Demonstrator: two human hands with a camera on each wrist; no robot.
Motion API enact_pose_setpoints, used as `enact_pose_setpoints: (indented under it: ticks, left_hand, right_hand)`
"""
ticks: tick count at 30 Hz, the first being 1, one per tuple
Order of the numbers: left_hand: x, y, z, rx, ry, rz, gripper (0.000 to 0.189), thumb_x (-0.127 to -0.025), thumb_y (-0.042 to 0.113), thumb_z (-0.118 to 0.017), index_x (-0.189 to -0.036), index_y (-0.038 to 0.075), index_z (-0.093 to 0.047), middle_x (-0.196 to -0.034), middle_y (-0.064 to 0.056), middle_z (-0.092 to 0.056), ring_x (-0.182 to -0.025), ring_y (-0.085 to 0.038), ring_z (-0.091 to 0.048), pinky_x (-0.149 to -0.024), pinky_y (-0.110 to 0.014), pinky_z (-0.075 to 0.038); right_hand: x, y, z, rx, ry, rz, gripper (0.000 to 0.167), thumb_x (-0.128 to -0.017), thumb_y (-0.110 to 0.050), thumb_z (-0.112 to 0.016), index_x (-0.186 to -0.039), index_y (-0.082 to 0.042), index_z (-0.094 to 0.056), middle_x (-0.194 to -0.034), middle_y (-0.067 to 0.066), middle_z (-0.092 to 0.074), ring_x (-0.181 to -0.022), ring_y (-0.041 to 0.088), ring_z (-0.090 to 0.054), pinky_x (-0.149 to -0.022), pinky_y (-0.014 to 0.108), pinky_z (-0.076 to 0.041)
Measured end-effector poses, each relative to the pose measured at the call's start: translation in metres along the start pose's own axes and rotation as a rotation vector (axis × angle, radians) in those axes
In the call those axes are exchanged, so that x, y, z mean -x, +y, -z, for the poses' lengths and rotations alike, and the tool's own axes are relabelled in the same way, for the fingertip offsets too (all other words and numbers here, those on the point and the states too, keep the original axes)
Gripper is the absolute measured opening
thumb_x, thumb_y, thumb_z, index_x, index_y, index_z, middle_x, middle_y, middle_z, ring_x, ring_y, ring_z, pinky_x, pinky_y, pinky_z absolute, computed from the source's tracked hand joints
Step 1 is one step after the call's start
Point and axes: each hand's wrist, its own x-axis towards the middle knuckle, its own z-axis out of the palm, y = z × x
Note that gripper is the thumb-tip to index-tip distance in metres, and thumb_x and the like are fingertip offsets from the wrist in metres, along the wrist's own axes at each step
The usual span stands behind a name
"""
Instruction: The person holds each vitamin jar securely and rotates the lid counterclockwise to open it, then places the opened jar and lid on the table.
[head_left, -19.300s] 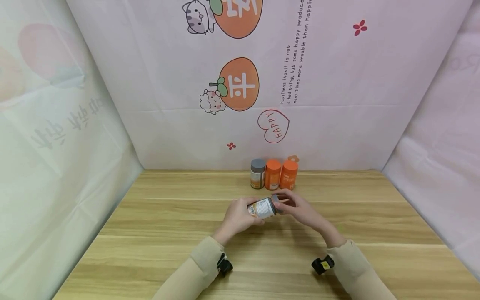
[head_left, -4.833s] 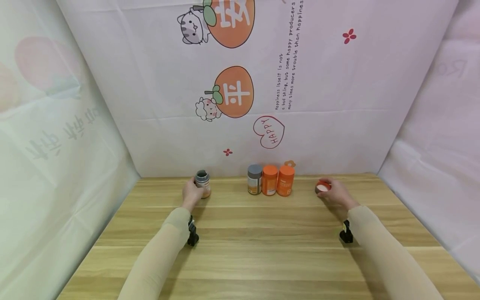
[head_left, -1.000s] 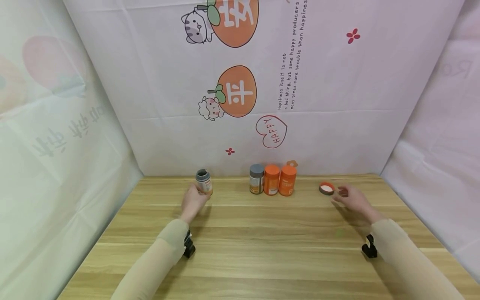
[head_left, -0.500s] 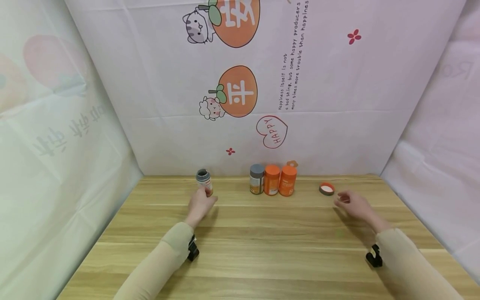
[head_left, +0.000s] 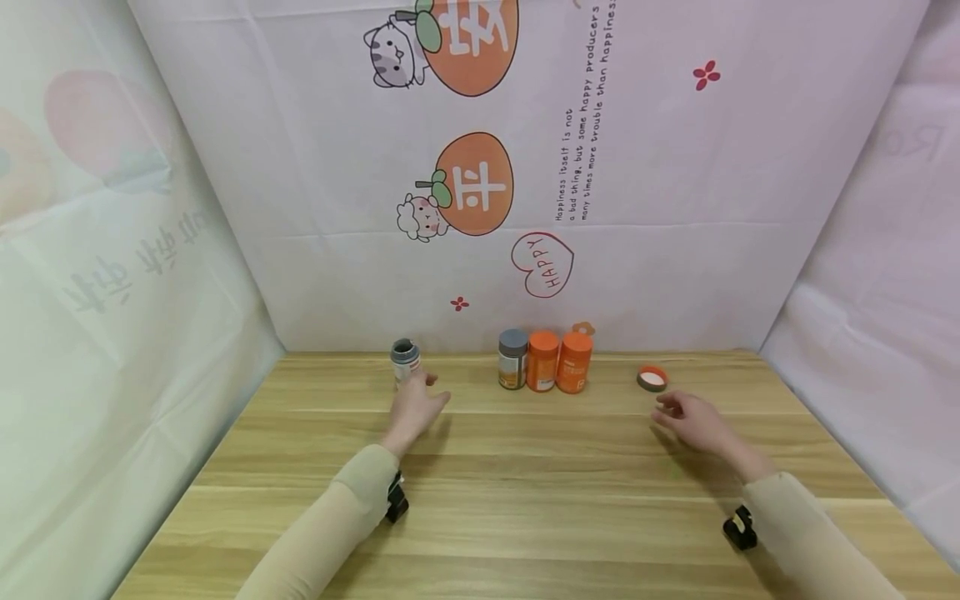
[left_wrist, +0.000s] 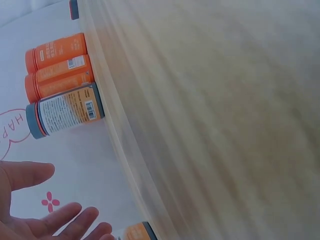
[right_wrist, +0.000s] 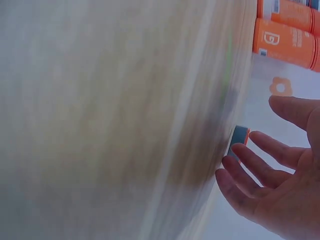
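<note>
An uncapped jar (head_left: 406, 355) with a grey rim and white label stands upright at the back left of the table, its dark mouth facing up. My left hand (head_left: 414, 407) is in front of it, fingers spread and holding nothing, hiding the jar's lower part in the head view. At the back right lies the jar's lid (head_left: 652, 378), inside up, showing a white disc and an orange-red inner rim. Just in front of the lid hovers my right hand (head_left: 693, 421), its fingers loosely bent around nothing. In the right wrist view, the fingers (right_wrist: 260, 170) partly cover the lid.
Between the hands, against the back wall, stand a capped grey-lidded jar (head_left: 513, 359) and two orange jars, one in the middle (head_left: 543, 361) and one on the right (head_left: 575, 362). A printed white cloth (head_left: 637, 275) closes off the back and sides of the wooden table (head_left: 540, 500).
Earlier both hands held the jar, then set jar and lid apart. Over the last second the left hand let go of the jar and moved right; the right hand drew slightly toward me.
</note>
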Motion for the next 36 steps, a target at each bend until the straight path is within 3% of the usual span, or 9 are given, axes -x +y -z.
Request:
enact_pose_setpoints:
  ticks: [14,28,36]
  left_hand:
    - [-0.003,0.015,-0.017,0.068,-0.061,-0.088,0.049,-0.083,0.019,-0.069,-0.125,-0.003,-0.055,-0.128,-0.021,-0.056,-0.120,-0.037,-0.051,-0.102,-0.048,-0.040]
    - [-0.013,0.024,-0.031,0.027,-0.082,-0.079,0.051,-0.084,0.024,-0.069,-0.125,-0.003,-0.056,-0.128,-0.021,-0.055,-0.122,-0.037,-0.048,-0.103,-0.048,-0.038]
    - [-0.020,0.025,-0.038,0.034,-0.088,-0.077,0.052,-0.084,0.025,-0.069,-0.126,-0.003,-0.055,-0.127,-0.020,-0.057,-0.120,-0.036,-0.051,-0.100,-0.047,-0.041]
  right_hand:
    - [-0.007,-0.023,-0.014,-0.026,-0.031,0.028,0.043,-0.093,-0.021,-0.059,-0.122,0.010,-0.055,-0.116,0.029,-0.061,-0.102,0.041,-0.060,-0.086,0.052,-0.048]
    - [-0.017,-0.043,-0.026,-0.069,-0.008,0.076,0.039,-0.092,-0.017,-0.061,-0.120,0.009,-0.057,-0.116,0.028,-0.062,-0.102,0.042,-0.060,-0.086,0.051,-0.049]
    - [-0.022,-0.048,-0.032,-0.106,-0.039,0.060,0.040,-0.093,-0.019,-0.058,-0.124,0.008,-0.055,-0.119,0.027,-0.060,-0.106,0.042,-0.058,-0.090,0.052,-0.047]
